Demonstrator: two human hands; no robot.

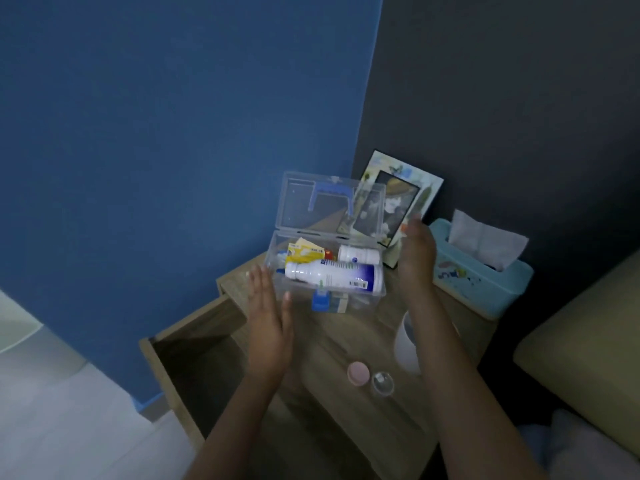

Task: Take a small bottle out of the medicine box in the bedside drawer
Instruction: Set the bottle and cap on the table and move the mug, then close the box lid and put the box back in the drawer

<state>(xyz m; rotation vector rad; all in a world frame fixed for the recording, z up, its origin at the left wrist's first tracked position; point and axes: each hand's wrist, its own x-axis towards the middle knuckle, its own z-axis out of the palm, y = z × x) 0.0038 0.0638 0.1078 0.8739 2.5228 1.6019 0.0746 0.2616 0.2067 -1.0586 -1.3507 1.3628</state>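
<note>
The clear medicine box (329, 271) stands on the wooden bedside desk (349, 344) at the middle of the frame, its lid (329, 206) thrown back and the drawer (194, 368) pulled out empty at lower left, so I'd judge the fetching and opening are done and the picking is the step in hand. The left hand (268, 320) hovers flat and open just beside the box's left wall, holding nothing; the right hand (417, 258) is raised, fingers extended and empty, at the box's right side. Inside, a large white bottle (332, 275) lies across the top, and the small bottle (358, 254) lies behind it toward the right. The next move, I reckon, calls for reaching over the large one and pinching the small one without tipping the box. The large bottle's label shows a barcode and blue print, too blurred to read; a yellow packet (304, 254) is equally illegible.
</note>
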